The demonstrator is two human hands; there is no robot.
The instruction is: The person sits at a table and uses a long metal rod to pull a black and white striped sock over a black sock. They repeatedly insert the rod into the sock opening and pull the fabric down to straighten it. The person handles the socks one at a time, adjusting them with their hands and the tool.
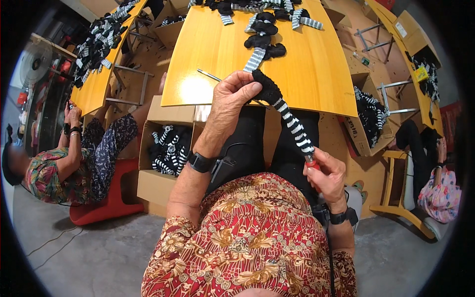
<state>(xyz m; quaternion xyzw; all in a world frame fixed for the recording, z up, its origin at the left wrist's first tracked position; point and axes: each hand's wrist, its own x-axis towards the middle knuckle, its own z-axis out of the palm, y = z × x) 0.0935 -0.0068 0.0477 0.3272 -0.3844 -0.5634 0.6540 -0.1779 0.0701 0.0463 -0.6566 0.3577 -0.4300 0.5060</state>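
My left hand [236,94] pinches the black end of a sock-like knitted piece [292,121] between thumb and fingers, just over the near edge of the yellow table [198,44]. Black-and-white stripes run along its narrow length, which slants down to my right hand [326,175]. There my right fingers are closed round a small red-handled tool [311,163]. Its short metal part meets the piece's striped end; whether it goes inside I cannot tell. Behind my left hand a thin metal rod [209,75] lies on the table, partly hidden.
Black knitted pieces with grey-striped cuffs [262,37] lie along the table's far part. Cardboard boxes of striped knitwear stand left [170,190] and right [368,141] of my legs. One person [59,168] sits at left, another [438,193] at right, beside other tables.
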